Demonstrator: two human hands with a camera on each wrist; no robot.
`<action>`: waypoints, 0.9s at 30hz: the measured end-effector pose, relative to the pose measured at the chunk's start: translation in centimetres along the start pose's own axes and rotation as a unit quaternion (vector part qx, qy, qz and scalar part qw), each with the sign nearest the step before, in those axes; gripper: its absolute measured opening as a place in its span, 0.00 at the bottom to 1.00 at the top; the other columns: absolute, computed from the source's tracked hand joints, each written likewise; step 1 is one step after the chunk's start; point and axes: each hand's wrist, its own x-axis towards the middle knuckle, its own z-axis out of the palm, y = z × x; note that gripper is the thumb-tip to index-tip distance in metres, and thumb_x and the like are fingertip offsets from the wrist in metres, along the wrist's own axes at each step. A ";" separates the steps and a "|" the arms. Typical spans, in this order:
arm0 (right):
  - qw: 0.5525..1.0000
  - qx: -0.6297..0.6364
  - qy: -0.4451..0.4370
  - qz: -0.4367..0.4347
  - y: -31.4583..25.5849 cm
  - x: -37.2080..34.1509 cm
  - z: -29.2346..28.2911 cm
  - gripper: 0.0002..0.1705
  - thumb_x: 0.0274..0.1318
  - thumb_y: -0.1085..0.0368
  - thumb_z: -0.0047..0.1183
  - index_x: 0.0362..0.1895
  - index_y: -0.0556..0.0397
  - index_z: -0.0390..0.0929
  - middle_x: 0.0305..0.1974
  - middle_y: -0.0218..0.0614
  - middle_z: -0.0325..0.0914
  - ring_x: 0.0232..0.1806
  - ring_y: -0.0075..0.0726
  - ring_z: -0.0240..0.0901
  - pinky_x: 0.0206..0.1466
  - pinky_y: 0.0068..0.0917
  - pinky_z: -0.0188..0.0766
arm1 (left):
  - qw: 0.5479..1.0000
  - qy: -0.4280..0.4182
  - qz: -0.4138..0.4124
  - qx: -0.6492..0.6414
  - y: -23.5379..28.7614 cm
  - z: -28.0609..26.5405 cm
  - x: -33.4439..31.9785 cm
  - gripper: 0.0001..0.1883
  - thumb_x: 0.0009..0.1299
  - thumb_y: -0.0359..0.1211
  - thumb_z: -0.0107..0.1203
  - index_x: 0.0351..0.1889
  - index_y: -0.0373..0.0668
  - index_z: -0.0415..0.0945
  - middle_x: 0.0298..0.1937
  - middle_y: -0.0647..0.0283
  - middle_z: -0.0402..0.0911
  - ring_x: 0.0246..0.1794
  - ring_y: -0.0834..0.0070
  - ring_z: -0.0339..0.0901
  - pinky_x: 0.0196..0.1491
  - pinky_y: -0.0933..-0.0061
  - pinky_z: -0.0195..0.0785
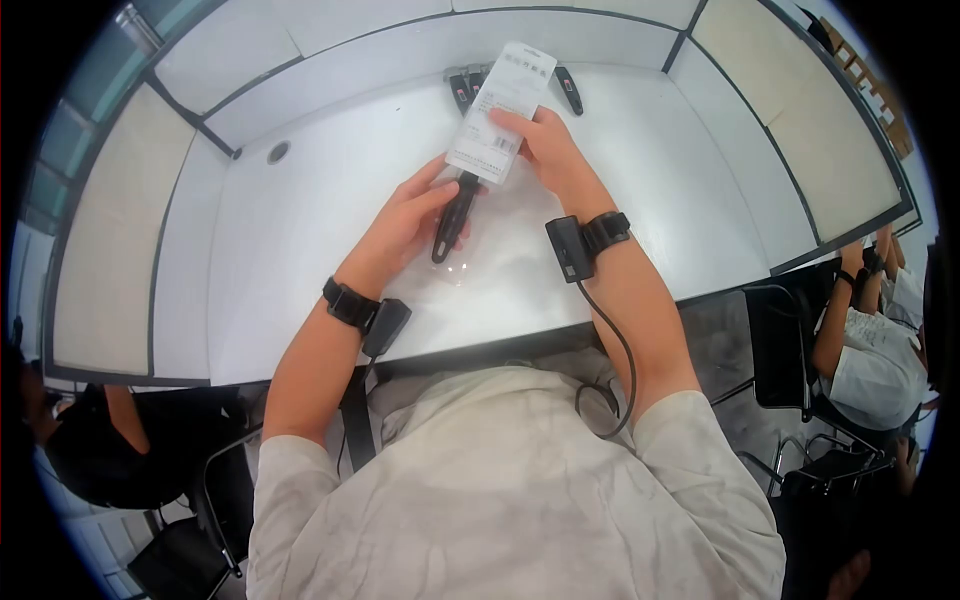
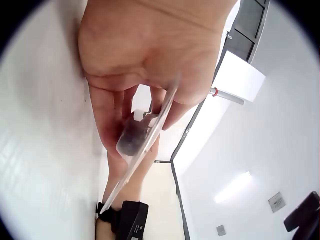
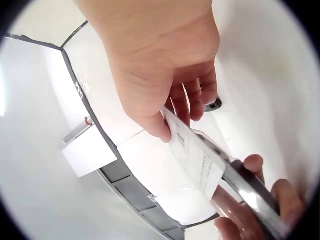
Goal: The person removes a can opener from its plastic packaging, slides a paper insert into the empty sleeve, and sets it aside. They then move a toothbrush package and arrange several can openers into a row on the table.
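Both hands hold a clear plastic package with a white printed card [image 1: 503, 110] and a black-handled tool [image 1: 455, 215] in it, tilted above the white table. My left hand [image 1: 415, 212] grips the lower end, thumb on top beside the black handle. At the upper right edge my right hand [image 1: 548, 145] pinches the card between thumb and fingers. In the right wrist view the card [image 3: 195, 152] runs from the right hand [image 3: 165, 75] down to the left fingers [image 3: 285, 197]. The left wrist view has the package edge-on [image 2: 145, 145] in the left hand [image 2: 150, 55].
Several black-handled items lie at the table's back, one [image 1: 569, 90] right of the package and others [image 1: 461, 92] partly behind it. Low white panels [image 1: 380, 60] enclose the table [image 1: 320, 220], which has a round grommet [image 1: 278, 152] at left. People sit at both sides.
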 end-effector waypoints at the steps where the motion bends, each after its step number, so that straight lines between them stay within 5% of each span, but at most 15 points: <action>1: 1.000 0.001 0.000 -0.009 0.1 0.1 -0.1 0.25 0.66 0.60 0.65 0.63 0.61 0.79 0.57 0.39 0.85 0.55 0.37 0.83 0.57 0.35 0.79 | 1.000 -0.002 -0.003 -0.003 0.1 -0.2 0.0 0.34 0.83 0.34 0.49 0.85 0.42 0.51 0.59 0.50 0.82 0.37 0.71 0.82 0.40 0.68 0.80; 10: 0.996 0.033 0.078 -0.004 0.3 0.6 -0.9 0.25 0.65 0.61 0.67 0.61 0.61 0.80 0.55 0.39 0.85 0.54 0.36 0.83 0.54 0.34 0.80 | 1.000 -0.016 0.007 0.017 0.0 -0.1 0.1 0.36 0.83 0.36 0.50 0.86 0.43 0.50 0.60 0.50 0.81 0.36 0.73 0.81 0.40 0.73 0.78; 27: 0.997 0.035 0.058 -0.022 0.5 1.1 -1.4 0.22 0.67 0.64 0.64 0.61 0.60 0.79 0.56 0.38 0.84 0.56 0.34 0.83 0.58 0.34 0.80 | 1.000 -0.029 -0.008 -0.005 0.3 -0.3 0.0 0.34 0.82 0.34 0.51 0.85 0.46 0.55 0.58 0.51 0.82 0.37 0.71 0.81 0.44 0.69 0.79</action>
